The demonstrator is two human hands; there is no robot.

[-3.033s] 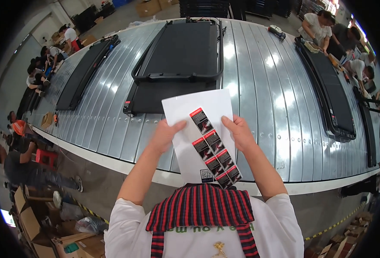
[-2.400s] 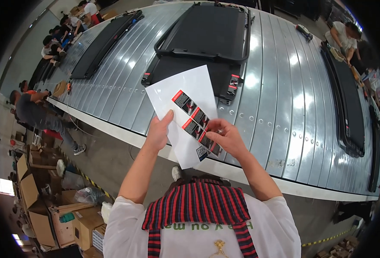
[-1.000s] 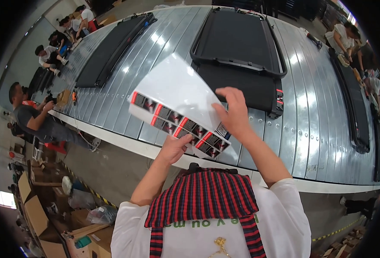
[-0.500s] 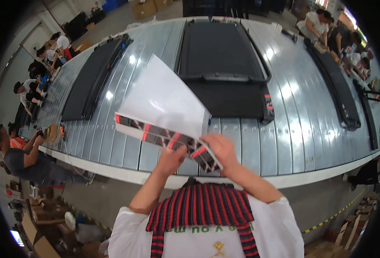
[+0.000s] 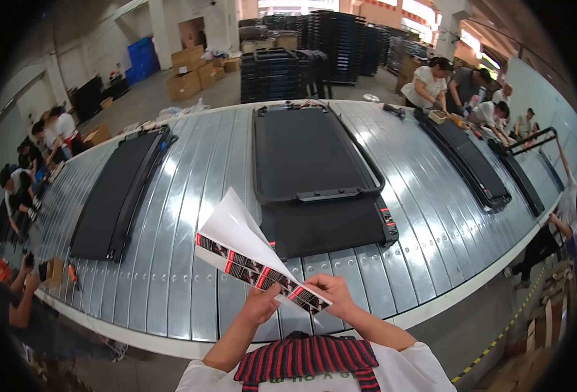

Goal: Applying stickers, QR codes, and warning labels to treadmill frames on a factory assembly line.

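Observation:
A sheet of black, red and white labels (image 5: 236, 264) is held in front of me over the near edge of the slatted metal table, its white part curling up and away. My left hand (image 5: 261, 306) grips its lower edge with the thumb on top. My right hand (image 5: 331, 294) is closed at the right end of the sheet, fingers bent around its edge; the exact fingertip contact is hidden. Just beyond lies a black treadmill (image 5: 311, 153) with a folded frame bar across it. Similar red and black labels (image 5: 387, 225) are on its near right corner.
More black treadmills lie on the metal slats (image 5: 190, 274): one at left (image 5: 118, 196), others at right (image 5: 464, 157). People work along both sides, one in a white top (image 5: 429, 85) at far right. Stacked black frames (image 5: 275, 81) and cardboard boxes (image 5: 190, 68) stand behind.
The view has tilted upward, showing more of the hall behind. The white part of the sheet has curled narrower. Both hands keep hold of the sheet.

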